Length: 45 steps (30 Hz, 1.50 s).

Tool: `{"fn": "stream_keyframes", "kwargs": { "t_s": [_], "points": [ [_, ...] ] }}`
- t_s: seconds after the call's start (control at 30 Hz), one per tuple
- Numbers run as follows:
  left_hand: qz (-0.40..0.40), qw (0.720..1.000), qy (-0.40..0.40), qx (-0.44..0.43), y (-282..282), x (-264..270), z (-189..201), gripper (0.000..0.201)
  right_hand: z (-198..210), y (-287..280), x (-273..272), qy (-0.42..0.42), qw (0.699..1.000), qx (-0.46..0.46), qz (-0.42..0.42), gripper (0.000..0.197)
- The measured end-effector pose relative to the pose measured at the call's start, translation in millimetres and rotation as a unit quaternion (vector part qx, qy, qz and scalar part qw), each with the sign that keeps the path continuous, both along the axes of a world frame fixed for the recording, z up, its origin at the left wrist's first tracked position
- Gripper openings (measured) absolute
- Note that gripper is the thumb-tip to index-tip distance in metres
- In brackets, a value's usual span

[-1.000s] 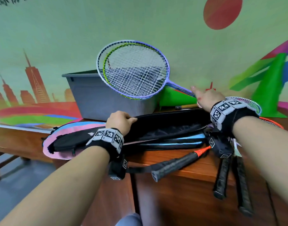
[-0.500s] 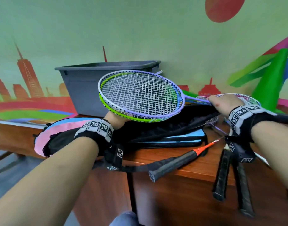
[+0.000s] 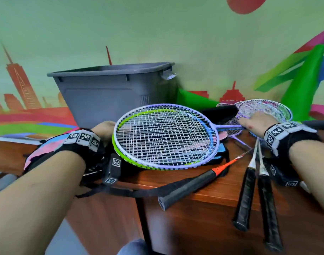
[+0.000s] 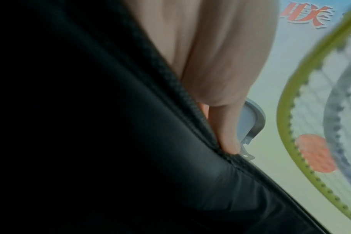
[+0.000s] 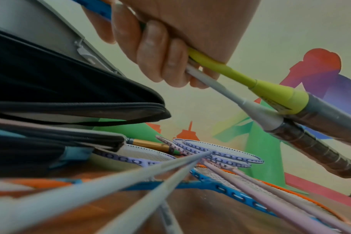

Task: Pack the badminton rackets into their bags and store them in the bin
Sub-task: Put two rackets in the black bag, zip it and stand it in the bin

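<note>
My right hand (image 3: 253,122) grips the shafts of two stacked rackets, one purple (image 3: 165,137) and one green (image 3: 124,155). Their heads lie almost flat over the black racket bag (image 3: 47,146), which has pink and blue trim. In the right wrist view my fingers (image 5: 160,52) curl round the green shaft (image 5: 240,77) and the pale shaft (image 5: 220,88). My left hand (image 3: 104,127) holds the bag's upper flap at the zip edge (image 4: 170,79), fingertip (image 4: 228,139) tucked under it. The grey bin (image 3: 111,89) stands behind the bag against the wall.
More rackets lie on the wooden table (image 3: 203,208): an orange-collared handle (image 3: 190,186) and two black handles (image 3: 245,196) overhang its front edge, and several heads (image 3: 264,109) pile at the right. A green cone (image 3: 304,85) stands by the wall.
The two rackets swung down from upright in front of the bin to nearly flat over the bag. My right hand dropped with them. My left hand stayed on the bag.
</note>
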<state>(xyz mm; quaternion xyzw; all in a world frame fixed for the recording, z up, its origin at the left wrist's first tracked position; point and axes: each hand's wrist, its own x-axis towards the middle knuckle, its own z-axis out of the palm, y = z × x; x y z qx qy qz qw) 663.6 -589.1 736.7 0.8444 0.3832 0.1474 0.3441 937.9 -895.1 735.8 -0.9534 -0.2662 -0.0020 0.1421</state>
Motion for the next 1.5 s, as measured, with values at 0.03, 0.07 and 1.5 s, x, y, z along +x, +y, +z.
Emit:
{"fn": "stream_keyframes", "kwargs": {
  "t_s": [0.03,0.07,1.5],
  "points": [
    [-0.005,1.0,-0.005,-0.021,2.8,0.2,-0.4,0.021,0.4,-1.5,0.2,0.001,1.0,-0.007,-0.004,0.045],
    [-0.014,0.997,-0.032,-0.066,1.6,0.5,0.7,0.02,0.7,-2.6,0.0,0.004,1.0,-0.016,-0.003,0.046],
    [-0.152,0.971,-0.173,0.064,-90.1,44.5,17.9,0.023,-11.3,84.8,-94.0,-0.179,0.965,-0.051,0.187,0.039]
  ]
}}
